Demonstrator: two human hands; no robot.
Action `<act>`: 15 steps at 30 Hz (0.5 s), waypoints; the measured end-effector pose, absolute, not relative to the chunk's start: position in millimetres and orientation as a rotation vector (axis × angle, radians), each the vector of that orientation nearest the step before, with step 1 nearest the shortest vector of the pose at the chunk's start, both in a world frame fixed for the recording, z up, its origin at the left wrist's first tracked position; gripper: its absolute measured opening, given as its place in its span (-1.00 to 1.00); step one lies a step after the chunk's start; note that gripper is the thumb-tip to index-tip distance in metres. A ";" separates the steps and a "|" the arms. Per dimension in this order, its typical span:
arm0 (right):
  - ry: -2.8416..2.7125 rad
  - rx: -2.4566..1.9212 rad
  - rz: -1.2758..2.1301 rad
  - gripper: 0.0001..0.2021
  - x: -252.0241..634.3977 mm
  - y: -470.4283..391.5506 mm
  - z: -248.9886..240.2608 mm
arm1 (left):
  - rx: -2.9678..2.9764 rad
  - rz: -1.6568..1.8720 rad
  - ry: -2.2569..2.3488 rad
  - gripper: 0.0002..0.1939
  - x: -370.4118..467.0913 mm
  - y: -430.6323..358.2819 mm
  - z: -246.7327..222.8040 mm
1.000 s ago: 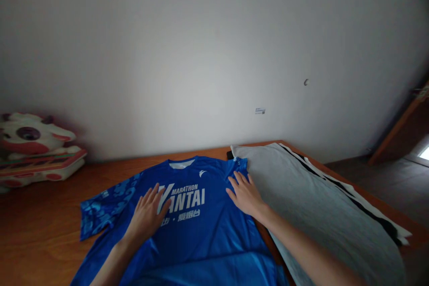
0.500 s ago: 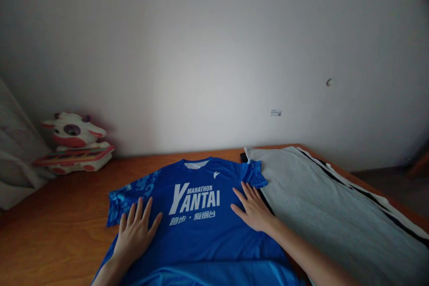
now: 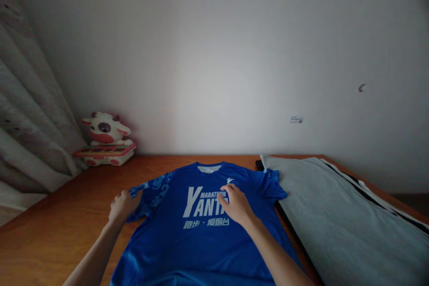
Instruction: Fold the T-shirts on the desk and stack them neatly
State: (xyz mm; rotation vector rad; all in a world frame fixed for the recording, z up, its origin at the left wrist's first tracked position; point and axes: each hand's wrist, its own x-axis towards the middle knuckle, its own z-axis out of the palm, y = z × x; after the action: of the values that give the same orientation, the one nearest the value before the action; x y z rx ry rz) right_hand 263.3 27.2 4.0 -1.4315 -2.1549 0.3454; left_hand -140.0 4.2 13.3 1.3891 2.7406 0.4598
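Note:
A blue short-sleeved T-shirt [image 3: 208, 246] with white lettering lies front up, spread out with its collar away from me. Its lower part has loose folds near the bottom of the view. My left hand [image 3: 124, 207] is at the cuff of the patterned left-side sleeve, its fingers curled around the fabric; the fingertips are partly hidden. Above the chest lettering is my right hand [image 3: 235, 203], empty, its fingers loosely bent and apart, covering the end of the printed word.
A wooden tabletop [image 3: 67, 214] carries everything. Grey fabric with black and white stripes [image 3: 335, 205] lies at the right, over something with a black edge. A cow-shaped toy keyboard [image 3: 107, 140] stands at the back left by a curtain [image 3: 30, 98]. Behind rises a wall [image 3: 214, 62].
My left hand has moved from flat on the shirt out to the sleeve cuff and closed there. My right hand has shifted from the right side onto the lettering. The view has turned left.

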 end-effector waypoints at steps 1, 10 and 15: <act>-2.122 -1.424 0.338 -0.71 259.2 28.3 -1.3 | 1.354 0.466 2.737 -0.30 -149.3 8.4 12.7; -1.904 -1.238 0.347 -0.79 260.3 27.0 -44.2 | 1.208 0.683 2.673 -0.55 -163.3 28.6 12.0; -1.905 -1.231 0.364 -0.80 260.9 27.5 -42.4 | 1.239 0.846 2.675 -0.49 -144.3 27.9 29.3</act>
State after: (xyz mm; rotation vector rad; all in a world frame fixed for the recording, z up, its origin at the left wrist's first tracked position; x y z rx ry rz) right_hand 260.9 27.5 -42.4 -1.2313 -1.9045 0.3637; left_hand -144.3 27.9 29.3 1.2393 2.6749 0.8456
